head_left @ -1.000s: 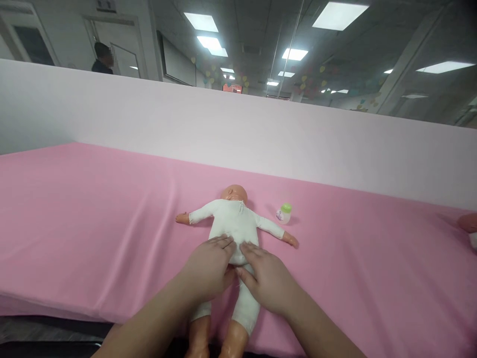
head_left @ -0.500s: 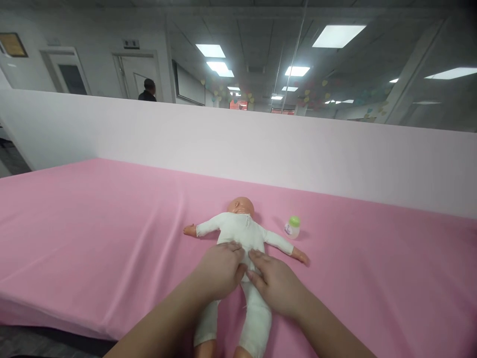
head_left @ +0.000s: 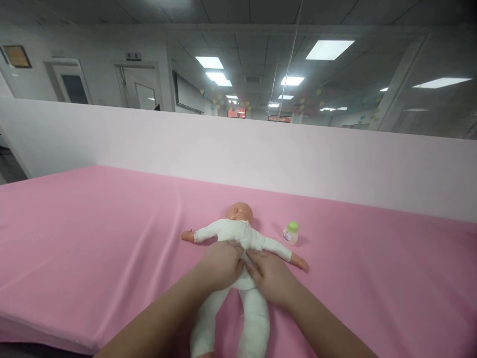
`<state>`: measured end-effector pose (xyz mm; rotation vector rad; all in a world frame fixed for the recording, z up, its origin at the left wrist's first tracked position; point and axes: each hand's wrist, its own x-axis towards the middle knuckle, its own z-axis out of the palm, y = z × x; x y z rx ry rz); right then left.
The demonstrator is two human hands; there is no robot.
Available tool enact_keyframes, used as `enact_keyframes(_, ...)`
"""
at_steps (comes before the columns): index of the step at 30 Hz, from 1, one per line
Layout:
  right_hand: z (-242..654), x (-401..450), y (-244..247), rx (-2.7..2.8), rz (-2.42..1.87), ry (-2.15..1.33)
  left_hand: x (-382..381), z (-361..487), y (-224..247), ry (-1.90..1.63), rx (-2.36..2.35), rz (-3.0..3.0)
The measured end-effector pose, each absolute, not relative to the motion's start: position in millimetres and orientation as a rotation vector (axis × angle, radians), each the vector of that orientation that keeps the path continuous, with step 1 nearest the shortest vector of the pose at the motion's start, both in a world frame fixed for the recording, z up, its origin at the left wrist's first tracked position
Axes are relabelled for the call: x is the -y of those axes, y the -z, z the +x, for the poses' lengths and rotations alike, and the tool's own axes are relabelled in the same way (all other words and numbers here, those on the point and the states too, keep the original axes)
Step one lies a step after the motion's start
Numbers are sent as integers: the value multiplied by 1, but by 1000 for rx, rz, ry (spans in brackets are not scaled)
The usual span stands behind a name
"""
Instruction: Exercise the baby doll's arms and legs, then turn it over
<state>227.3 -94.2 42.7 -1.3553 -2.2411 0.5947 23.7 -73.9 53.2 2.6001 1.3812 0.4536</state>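
Observation:
A baby doll (head_left: 231, 228) in a white cloth body lies stretched out on a pink-covered surface, arms spread. Its bald head shows an ear, and no face is visible. My left hand (head_left: 222, 263) rests on the left side of its torso, fingers lying flat along the cloth. On the torso's right side lies my right hand (head_left: 272, 273), also with fingers extended and pressing down. The fingertips and thumbs of both hands come close together near the middle, where the fabric wrinkles. My hands cover much of the waist.
A small clear bottle with a green cap (head_left: 290, 232) stands beyond the doll's right arm. The pink cover (head_left: 93, 238) has long folds. Behind it runs a low white wall (head_left: 223, 149), with glass, doors and ceiling lights beyond.
My hands have pressed inward and slightly up the torso, and the cloth between them bunches more. The view has tilted up slightly. The person behind the wall has nearly gone from sight.

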Motion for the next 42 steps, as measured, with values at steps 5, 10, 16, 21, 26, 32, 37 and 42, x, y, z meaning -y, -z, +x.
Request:
enact_keyframes(5, 234, 79, -47, 2173, -1402, -531, 63, 21, -70, -482, -1457, 2688)
enact_keyframes(10, 230, 68, -41, 2174, -1404, -562, 47, 22, -60, -455, -1404, 2730)
enact_keyframes(16, 230, 63, -35, 2147, -1385, -576, 48, 20, -58, -478, -1449, 2677)
enact_keyframes(21, 230, 41, -32, 2087, -1446, -471, 28, 18, -63, -572, -1610, 2700)
enact_keyframes(26, 219, 29, -17, 2116, -1492, -521, 18, 17, -51, -477, -1593, 2630)
enact_keyframes(32, 213, 35, -19, 2121, -1439, -471, 22, 17, -41, -621, -1581, 2581)
enact_keyframes(37, 211, 35, -13, 2056, -1508, -300, 21, 15, -42, -852, -1664, 2408)
enact_keyframes(42, 212, 30, -3, 2014, -1618, -302, 22, 5, -43, -835, -1978, 2157)
